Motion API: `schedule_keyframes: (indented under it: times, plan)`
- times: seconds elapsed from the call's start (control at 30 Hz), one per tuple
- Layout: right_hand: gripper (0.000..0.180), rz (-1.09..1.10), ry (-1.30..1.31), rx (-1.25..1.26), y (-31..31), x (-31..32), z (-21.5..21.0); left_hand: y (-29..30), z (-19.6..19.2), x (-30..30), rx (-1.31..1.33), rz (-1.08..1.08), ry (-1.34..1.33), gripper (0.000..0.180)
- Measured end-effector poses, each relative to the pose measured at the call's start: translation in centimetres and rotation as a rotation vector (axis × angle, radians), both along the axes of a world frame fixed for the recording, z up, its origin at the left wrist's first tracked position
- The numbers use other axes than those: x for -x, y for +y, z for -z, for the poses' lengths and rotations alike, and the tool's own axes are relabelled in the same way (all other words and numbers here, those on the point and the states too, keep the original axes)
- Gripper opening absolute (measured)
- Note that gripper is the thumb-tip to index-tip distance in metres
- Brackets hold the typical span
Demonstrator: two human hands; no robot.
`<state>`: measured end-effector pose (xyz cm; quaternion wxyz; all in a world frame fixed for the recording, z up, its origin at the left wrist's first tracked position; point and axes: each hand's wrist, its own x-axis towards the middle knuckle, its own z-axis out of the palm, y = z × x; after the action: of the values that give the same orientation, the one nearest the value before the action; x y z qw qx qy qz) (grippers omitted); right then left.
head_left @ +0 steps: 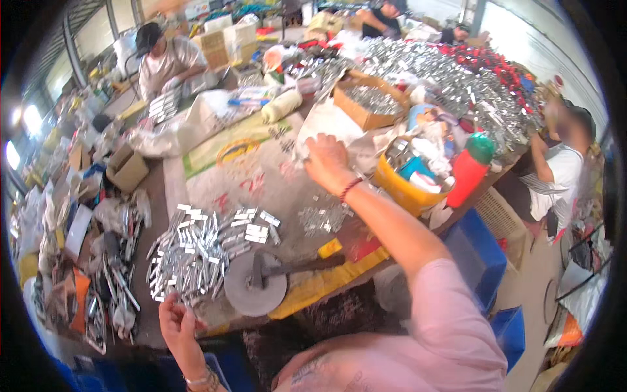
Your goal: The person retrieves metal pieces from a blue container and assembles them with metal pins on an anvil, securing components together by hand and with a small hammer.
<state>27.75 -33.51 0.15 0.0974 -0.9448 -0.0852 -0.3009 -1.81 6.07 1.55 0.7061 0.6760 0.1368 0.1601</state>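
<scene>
My right hand point(326, 161) reaches across the table, its bent fingers closed at the edge of a crumpled white cloth point(330, 122) beside a cardboard box. At the near left, my left hand point(177, 321) is loosely open, thumb and fingers apart, just below a pile of small silvery metal strips point(192, 251). I see nothing in it. Between my arms, a hammer point(297, 265) lies with its head on a round grey metal disc point(247, 291). A small heap of shiny metal bits point(323, 219) lies below my right hand.
A printed woven sack point(225, 173) covers the tabletop. The cardboard box point(366, 117), a yellow tub point(396, 186) and a red bottle with green cap point(467, 173) stand on the right. Blue bins point(473, 255) sit beside the table. Several people work around it.
</scene>
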Motion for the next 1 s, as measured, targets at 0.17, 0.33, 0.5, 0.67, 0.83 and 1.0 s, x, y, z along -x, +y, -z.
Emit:
schedule_keyframes:
  times: [0.17, 0.33, 0.5, 0.67, 0.83, 1.0]
  plan:
    - [0.028, 0.136, 0.291, 0.037, 0.4, -3.3, 0.9, -1.6, 1.5, -0.5, 0.071, 0.081, 0.057, 0.045]
    - [0.023, 0.125, 0.248, 0.083, 0.4, -4.2, 1.8, -2.7, 0.6, -1.3, 0.191, 0.314, 0.120, 0.027]
    - [0.014, 0.111, 0.108, 0.191, 1.0, -3.5, 2.8, -3.8, 0.7, -1.9, 0.279, 0.352, 0.140, 0.030]
    - [0.012, -0.053, 0.165, 0.258, 0.9, -1.1, 1.2, -3.8, 0.3, -1.5, 0.226, 0.408, 0.085, 0.028]
    - [0.013, -0.172, 0.168, 0.379, -1.8, 1.1, 0.4, -3.7, 0.7, -1.7, 0.224, 0.474, 0.079, 0.027]
    - [0.012, -0.254, 0.276, 0.419, -2.3, 3.4, -2.2, -5.3, 0.7, -2.1, 0.191, 0.310, 0.033, 0.045]
